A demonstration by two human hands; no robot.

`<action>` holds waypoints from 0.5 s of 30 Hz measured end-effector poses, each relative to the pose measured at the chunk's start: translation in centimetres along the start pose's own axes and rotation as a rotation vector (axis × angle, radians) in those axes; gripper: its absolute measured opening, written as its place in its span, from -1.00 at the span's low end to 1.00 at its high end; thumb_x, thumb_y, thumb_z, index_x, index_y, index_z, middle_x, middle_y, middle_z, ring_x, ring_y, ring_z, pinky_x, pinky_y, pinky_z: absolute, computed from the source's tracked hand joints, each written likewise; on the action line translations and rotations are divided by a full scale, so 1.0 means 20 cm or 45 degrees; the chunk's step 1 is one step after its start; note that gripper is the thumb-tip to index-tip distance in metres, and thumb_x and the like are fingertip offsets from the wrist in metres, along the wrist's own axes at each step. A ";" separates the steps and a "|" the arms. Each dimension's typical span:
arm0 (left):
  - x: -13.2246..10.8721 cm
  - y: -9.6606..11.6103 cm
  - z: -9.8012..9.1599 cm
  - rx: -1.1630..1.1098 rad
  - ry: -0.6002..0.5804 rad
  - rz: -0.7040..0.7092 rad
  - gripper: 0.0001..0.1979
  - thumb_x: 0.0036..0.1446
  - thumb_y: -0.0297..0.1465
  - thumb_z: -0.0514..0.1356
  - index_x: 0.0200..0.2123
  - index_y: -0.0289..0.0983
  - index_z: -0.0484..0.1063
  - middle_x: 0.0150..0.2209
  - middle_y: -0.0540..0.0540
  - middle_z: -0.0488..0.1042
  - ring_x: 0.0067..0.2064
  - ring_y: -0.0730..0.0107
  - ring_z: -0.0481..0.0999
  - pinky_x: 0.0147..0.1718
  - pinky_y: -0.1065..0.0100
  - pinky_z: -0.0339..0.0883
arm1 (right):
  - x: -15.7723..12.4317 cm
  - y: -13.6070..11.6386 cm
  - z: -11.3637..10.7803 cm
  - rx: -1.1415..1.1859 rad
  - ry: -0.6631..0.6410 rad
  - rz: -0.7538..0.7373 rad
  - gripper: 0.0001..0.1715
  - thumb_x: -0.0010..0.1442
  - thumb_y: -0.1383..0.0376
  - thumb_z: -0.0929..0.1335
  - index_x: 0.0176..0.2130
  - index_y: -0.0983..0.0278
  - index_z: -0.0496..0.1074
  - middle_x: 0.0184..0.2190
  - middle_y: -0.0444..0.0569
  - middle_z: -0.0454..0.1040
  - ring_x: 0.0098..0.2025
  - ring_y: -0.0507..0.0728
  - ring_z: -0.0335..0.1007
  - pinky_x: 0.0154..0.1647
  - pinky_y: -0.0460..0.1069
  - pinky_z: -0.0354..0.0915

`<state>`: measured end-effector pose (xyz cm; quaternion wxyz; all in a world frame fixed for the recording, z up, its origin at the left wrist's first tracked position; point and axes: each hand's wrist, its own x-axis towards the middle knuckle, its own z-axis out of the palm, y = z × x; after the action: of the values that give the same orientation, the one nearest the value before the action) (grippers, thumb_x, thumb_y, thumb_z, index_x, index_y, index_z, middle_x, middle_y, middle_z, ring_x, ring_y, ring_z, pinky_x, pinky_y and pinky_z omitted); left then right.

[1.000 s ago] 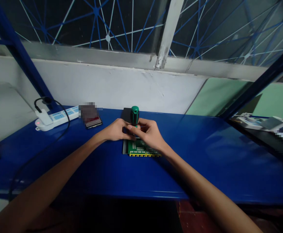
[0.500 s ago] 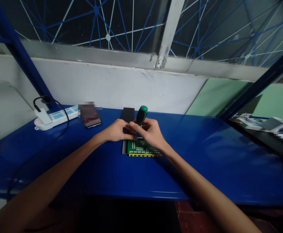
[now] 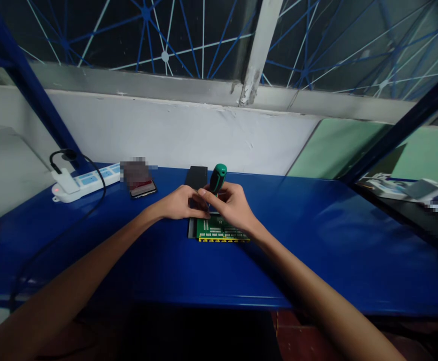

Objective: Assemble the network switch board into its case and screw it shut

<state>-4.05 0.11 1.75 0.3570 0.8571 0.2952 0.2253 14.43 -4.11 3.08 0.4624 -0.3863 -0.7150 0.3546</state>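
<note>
A screwdriver (image 3: pixel 217 179) with a green and black handle stands nearly upright, slightly tilted, over a green circuit board (image 3: pixel 213 230). My right hand (image 3: pixel 232 203) is closed round its lower handle, the thumb toward the left. From the left, my left hand (image 3: pixel 179 203) reaches in with fingers and thumb curled at the screwdriver's shaft, close above the board's far edge. Whatever its fingertips grip is hidden. Yellow parts line the near edge of the board, and a grey metal edge shows at its left.
Behind my hands lies a dark flat box (image 3: pixel 196 176) on the blue table (image 3: pixel 158 271). To the left are a phone (image 3: pixel 143 188), partly blurred out, and a white power strip (image 3: pixel 91 180) with a black cable (image 3: pixel 79 223). Papers and a dark device (image 3: pixel 422 210) lie at right.
The whole view has shifted slightly. My hands keep their hold at the board, and the screwdriver stands in nearly the same pose.
</note>
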 end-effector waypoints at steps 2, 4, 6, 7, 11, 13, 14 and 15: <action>0.00 0.02 -0.01 -0.009 -0.045 0.025 -0.80 0.08 -0.32 0.30 -0.29 -0.35 0.58 -0.38 -0.10 0.59 -0.39 0.39 0.50 -0.41 0.40 0.27 | 0.00 0.00 0.00 0.025 -0.016 0.002 -0.67 0.15 0.07 0.41 -0.34 0.32 0.50 -0.48 -0.07 0.46 -0.48 0.02 0.26 -0.50 -0.04 0.13; 0.00 0.01 -0.01 -0.010 -0.065 0.044 -0.81 0.10 -0.34 0.27 -0.28 -0.34 0.58 -0.36 -0.10 0.60 -0.36 0.39 0.50 -0.39 0.40 0.28 | 0.00 0.00 0.00 0.024 -0.017 0.001 -0.65 0.16 0.05 0.40 -0.33 0.31 0.50 -0.48 -0.07 0.45 -0.48 0.03 0.26 -0.50 -0.04 0.13; 0.00 0.00 -0.01 -0.012 -0.033 0.040 -0.81 0.09 -0.32 0.28 -0.31 -0.34 0.58 -0.36 -0.09 0.60 -0.34 0.37 0.52 -0.37 0.39 0.29 | 0.00 0.00 0.00 -0.006 -0.015 -0.012 -0.63 0.17 0.03 0.39 -0.35 0.31 0.48 -0.48 -0.08 0.42 -0.48 0.02 0.24 -0.49 -0.04 0.12; 0.01 -0.01 0.00 -0.017 -0.002 0.029 -0.80 0.06 -0.31 0.30 -0.32 -0.34 0.58 -0.37 -0.09 0.59 -0.33 0.36 0.52 -0.36 0.39 0.30 | 0.00 0.01 0.00 -0.025 -0.017 -0.020 -0.63 0.17 0.03 0.38 -0.36 0.30 0.47 -0.49 -0.10 0.40 -0.47 0.02 0.22 -0.49 -0.04 0.12; 0.01 -0.02 0.00 -0.013 0.066 0.018 -0.75 0.00 -0.25 0.35 -0.35 -0.34 0.56 -0.43 -0.06 0.55 -0.36 0.36 0.50 -0.38 0.38 0.29 | 0.00 0.00 0.00 -0.057 -0.024 -0.030 -0.62 0.17 0.03 0.39 -0.47 0.27 0.37 -0.56 -0.17 0.25 -0.49 0.01 0.12 -0.48 -0.04 0.08; 0.00 -0.01 -0.01 0.018 0.020 0.033 -0.75 0.04 -0.25 0.32 -0.32 -0.34 0.57 -0.42 -0.06 0.54 -0.38 0.37 0.48 -0.39 0.38 0.28 | 0.01 0.00 -0.01 -0.053 -0.024 -0.030 -0.62 0.16 0.04 0.40 -0.49 0.26 0.34 -0.58 -0.20 0.17 -0.50 0.00 0.07 -0.49 -0.04 0.06; 0.00 -0.01 -0.01 0.033 -0.010 0.035 -0.75 0.07 -0.25 0.30 -0.30 -0.34 0.57 -0.42 -0.06 0.54 -0.38 0.37 0.48 -0.40 0.38 0.27 | 0.01 0.00 -0.01 -0.054 -0.025 -0.029 -0.62 0.16 0.05 0.40 -0.48 0.26 0.34 -0.58 -0.20 0.16 -0.50 0.00 0.06 -0.49 -0.03 0.06; 0.00 -0.01 -0.01 0.044 -0.036 0.034 -0.75 0.10 -0.25 0.28 -0.28 -0.34 0.57 -0.42 -0.06 0.54 -0.39 0.37 0.48 -0.41 0.39 0.27 | 0.01 0.00 0.00 -0.057 -0.027 -0.027 -0.63 0.17 0.05 0.39 -0.47 0.26 0.36 -0.57 -0.20 0.17 -0.50 0.00 0.06 -0.48 -0.03 0.06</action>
<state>-4.25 0.32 1.84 0.3435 0.8701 0.2825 0.2126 14.51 -3.97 3.10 0.4500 -0.3850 -0.7316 0.3376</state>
